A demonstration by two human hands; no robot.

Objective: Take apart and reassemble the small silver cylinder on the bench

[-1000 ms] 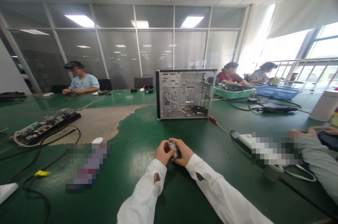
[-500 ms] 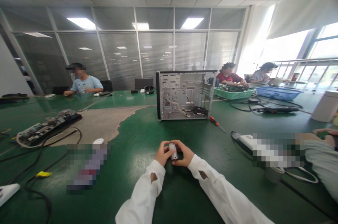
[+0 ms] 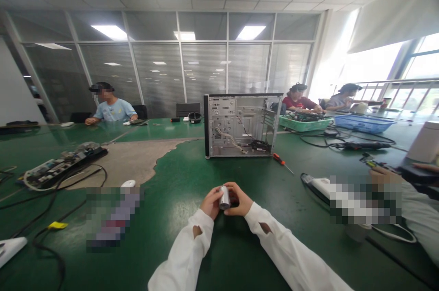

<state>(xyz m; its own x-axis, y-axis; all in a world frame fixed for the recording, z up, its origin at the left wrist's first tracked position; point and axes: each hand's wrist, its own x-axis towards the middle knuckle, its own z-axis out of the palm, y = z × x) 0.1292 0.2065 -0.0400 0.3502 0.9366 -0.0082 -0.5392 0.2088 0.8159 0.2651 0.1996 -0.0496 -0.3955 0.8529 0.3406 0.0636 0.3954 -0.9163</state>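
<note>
Between my two hands, low over the green table point(image 3: 178, 172), is a small silver-grey cylinder point(image 3: 224, 198) with a dark end towards me; its exact kind I cannot make out. My left hand point(image 3: 211, 202) is closed on its left side, thumb lying against it. Around its right side curl the fingers and thumb of my right hand point(image 3: 240, 199). Some fingertips are hidden behind the cylinder. Beyond my hands stands an opened computer case point(image 3: 240, 126), upright, with loose cables inside. An orange-handled screwdriver point(image 3: 280, 160) lies at its lower right corner.
Left lie a power strip point(image 3: 65, 165), black cables point(image 3: 51, 204) and a partly blurred purple item point(image 3: 118, 213). Farther right are a green basket point(image 3: 305, 124) and a blue basket point(image 3: 363, 123). At the right edge, a co-worker's hand point(image 3: 386, 176) holds a small part. Others sit across the table.
The silver cylinder has turned in my fingers, so its smooth side and dark end face me. At right, the co-worker's hand has shifted and a small part shows in it.
</note>
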